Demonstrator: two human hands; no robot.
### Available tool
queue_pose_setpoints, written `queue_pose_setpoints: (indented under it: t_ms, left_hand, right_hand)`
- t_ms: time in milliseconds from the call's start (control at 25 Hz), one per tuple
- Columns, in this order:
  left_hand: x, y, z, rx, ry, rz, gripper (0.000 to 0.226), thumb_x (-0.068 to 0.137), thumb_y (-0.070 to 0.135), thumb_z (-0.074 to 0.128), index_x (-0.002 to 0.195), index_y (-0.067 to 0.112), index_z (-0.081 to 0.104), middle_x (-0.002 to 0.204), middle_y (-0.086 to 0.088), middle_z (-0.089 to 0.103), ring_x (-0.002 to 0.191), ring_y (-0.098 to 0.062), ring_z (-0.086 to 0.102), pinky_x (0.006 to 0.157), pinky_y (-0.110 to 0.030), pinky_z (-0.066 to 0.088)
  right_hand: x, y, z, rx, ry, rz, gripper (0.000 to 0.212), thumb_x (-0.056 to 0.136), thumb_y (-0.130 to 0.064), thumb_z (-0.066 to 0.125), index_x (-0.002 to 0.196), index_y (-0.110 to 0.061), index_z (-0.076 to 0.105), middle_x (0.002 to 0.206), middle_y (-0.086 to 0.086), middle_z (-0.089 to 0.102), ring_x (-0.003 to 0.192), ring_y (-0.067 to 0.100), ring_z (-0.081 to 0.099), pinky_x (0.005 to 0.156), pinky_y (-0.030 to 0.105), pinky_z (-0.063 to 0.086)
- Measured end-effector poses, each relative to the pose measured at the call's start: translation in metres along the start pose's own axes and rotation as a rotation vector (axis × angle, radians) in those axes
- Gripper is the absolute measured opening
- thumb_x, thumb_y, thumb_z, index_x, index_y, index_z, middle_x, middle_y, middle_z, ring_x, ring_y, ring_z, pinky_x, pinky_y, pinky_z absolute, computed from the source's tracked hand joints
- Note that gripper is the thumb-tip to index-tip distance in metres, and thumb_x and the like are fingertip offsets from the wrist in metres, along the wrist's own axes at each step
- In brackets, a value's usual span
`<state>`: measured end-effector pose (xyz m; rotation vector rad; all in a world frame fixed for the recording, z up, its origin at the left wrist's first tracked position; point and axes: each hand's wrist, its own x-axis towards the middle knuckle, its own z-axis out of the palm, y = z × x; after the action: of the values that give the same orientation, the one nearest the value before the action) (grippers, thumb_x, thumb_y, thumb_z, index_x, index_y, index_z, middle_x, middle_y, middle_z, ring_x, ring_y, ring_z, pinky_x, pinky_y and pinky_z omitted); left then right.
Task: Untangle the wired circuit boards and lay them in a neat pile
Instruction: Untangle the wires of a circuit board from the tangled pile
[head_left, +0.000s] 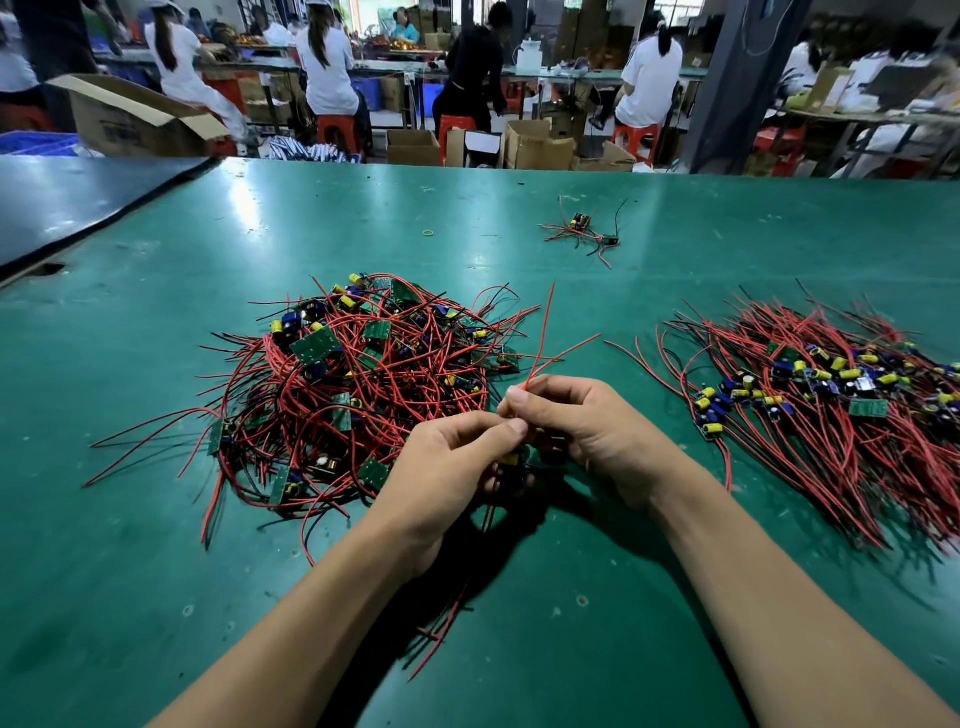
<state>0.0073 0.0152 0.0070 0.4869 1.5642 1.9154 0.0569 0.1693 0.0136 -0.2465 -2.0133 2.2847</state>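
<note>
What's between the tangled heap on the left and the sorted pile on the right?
Head view: the left hand and right hand, pinching red wires; otherwise bare table.

Just right of the tangled heap (358, 374), our left grip (452, 460) and right grip (589, 431) pinch the red wires of one wired board (515, 461).

One wide-angle cam, worn on head; aimed fwd & down across table (363, 218). Left hand (457, 462), right hand (587, 426) framed close, btm centre.
</note>
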Motion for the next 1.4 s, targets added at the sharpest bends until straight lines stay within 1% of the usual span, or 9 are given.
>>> queue_pose_setpoints:
  t_ms: [160, 320, 440, 560, 760, 920, 1120, 1280, 1400]
  left_hand:
    - [-0.002, 0.0, 0.0, -0.025, 0.001, 0.029, 0.015, 0.091, 0.012, 0.064, 0.084, 0.001, 0.074, 0.08, -0.017, 0.073, 0.061, -0.025, 0.067, 0.057, -0.038, 0.059]
    - [-0.001, -0.002, -0.001, 0.035, 0.043, 0.016, 0.014, 0.089, 0.012, 0.067, 0.083, 0.001, 0.073, 0.071, -0.013, 0.071, 0.052, -0.02, 0.059, 0.055, -0.031, 0.053]
    - [-0.001, -0.003, -0.001, 0.121, 0.03, 0.049, 0.015, 0.089, 0.008, 0.066, 0.081, -0.003, 0.071, 0.07, -0.014, 0.07, 0.054, -0.02, 0.058, 0.053, -0.025, 0.05]
    - [-0.003, -0.003, 0.003, 0.171, -0.01, 0.07, 0.016, 0.089, 0.008, 0.066, 0.078, -0.002, 0.071, 0.07, -0.013, 0.07, 0.056, -0.022, 0.058, 0.055, -0.026, 0.051]
    - [-0.001, -0.002, 0.006, 0.135, 0.004, 0.04, 0.015, 0.09, 0.009, 0.066, 0.082, -0.004, 0.07, 0.07, -0.011, 0.07, 0.055, -0.021, 0.057, 0.054, -0.025, 0.05]
    - [-0.003, -0.002, 0.006, 0.104, 0.031, 0.025, 0.011, 0.09, 0.01, 0.066, 0.088, 0.002, 0.073, 0.07, -0.01, 0.071, 0.062, -0.019, 0.06, 0.054, -0.024, 0.051]
    - [-0.002, -0.002, 0.006, 0.094, 0.075, 0.038, 0.015, 0.093, 0.012, 0.063, 0.087, 0.002, 0.073, 0.065, -0.01, 0.067, 0.052, -0.013, 0.058, 0.048, -0.021, 0.048]
    - [-0.001, -0.001, 0.004, -0.011, 0.109, -0.001, 0.016, 0.094, 0.014, 0.061, 0.087, 0.002, 0.068, 0.066, -0.009, 0.066, 0.047, -0.014, 0.055, 0.046, -0.02, 0.047]
    - [0.0, 0.0, 0.001, -0.09, 0.086, -0.054, 0.013, 0.094, 0.015, 0.06, 0.088, 0.005, 0.066, 0.064, -0.007, 0.064, 0.046, -0.013, 0.053, 0.045, -0.02, 0.044]
  right_hand:
    - [-0.001, -0.001, 0.004, 0.01, -0.032, 0.012, 0.027, 0.078, -0.039, 0.076, 0.091, -0.016, 0.078, 0.078, 0.002, 0.07, 0.062, 0.009, 0.063, 0.053, 0.02, 0.051]
    - [-0.002, 0.002, 0.006, -0.105, -0.033, 0.005, 0.029, 0.088, -0.036, 0.072, 0.098, -0.01, 0.076, 0.076, 0.006, 0.071, 0.058, 0.012, 0.064, 0.052, 0.022, 0.053]
    - [0.002, 0.004, 0.0, -0.262, 0.118, -0.03, 0.025, 0.092, -0.037, 0.071, 0.088, -0.014, 0.077, 0.072, 0.003, 0.071, 0.06, 0.011, 0.064, 0.061, 0.023, 0.052]
    - [0.005, 0.003, -0.011, -0.472, 0.335, -0.143, 0.02, 0.093, -0.034, 0.07, 0.08, -0.02, 0.078, 0.068, -0.017, 0.071, 0.065, -0.008, 0.059, 0.066, 0.007, 0.041]
    - [0.01, 0.006, -0.012, -0.328, 0.537, -0.166, 0.033, 0.096, -0.038, 0.064, 0.077, -0.013, 0.074, 0.043, -0.016, 0.042, 0.037, 0.001, 0.035, 0.044, 0.012, 0.024]
    - [0.015, 0.002, -0.002, 0.103, 0.459, -0.046, 0.042, 0.102, -0.037, 0.055, 0.067, -0.013, 0.058, 0.049, -0.004, 0.031, 0.035, 0.007, 0.024, 0.039, 0.018, 0.019]
    - [0.012, 0.002, 0.003, -0.05, 0.389, -0.061, 0.045, 0.1, -0.044, 0.054, 0.069, -0.013, 0.061, 0.048, 0.0, 0.037, 0.038, 0.01, 0.03, 0.041, 0.02, 0.025]
    - [0.002, 0.006, 0.008, -0.056, 0.02, -0.015, 0.031, 0.094, -0.043, 0.06, 0.097, -0.017, 0.077, 0.066, -0.002, 0.06, 0.051, 0.008, 0.054, 0.049, 0.02, 0.048]
    - [0.0, 0.006, 0.005, -0.057, -0.089, 0.036, 0.032, 0.092, -0.04, 0.063, 0.1, -0.012, 0.076, 0.076, 0.009, 0.067, 0.059, 0.018, 0.064, 0.058, 0.027, 0.057]
